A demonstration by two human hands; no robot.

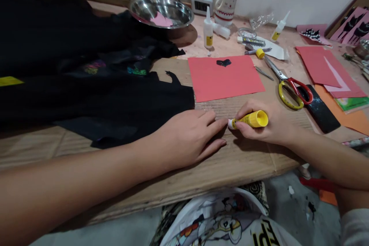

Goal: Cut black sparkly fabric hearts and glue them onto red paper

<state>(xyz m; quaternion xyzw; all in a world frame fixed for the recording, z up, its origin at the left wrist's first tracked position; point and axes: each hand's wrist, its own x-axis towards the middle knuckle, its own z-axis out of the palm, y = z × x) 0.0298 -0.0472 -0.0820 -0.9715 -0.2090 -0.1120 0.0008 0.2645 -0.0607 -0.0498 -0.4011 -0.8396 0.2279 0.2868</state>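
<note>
My right hand (256, 121) is closed around a yellow glue stick (250, 119). The white end of the stick points down and left, against the cardboard. My left hand (198, 136) lies on the cardboard, fingers stretched out, with the index fingertip right at the glue stick's tip. Whether a small piece is under that fingertip I cannot make out. Just behind both hands lies a red paper sheet (227, 80) with a small shiny black heart-like piece (223, 62) near its far edge. Cut black paper (161, 103) spreads out beside my left hand.
Scissors (290, 84) with red and yellow handles and a dark phone (323, 109) lie at the right. Farther back are a metal bowl (173, 9), small glue bottles (208, 32), a white digital clock (201, 4) and a jar (226, 0). The cardboard's edge (173, 196) is close to me.
</note>
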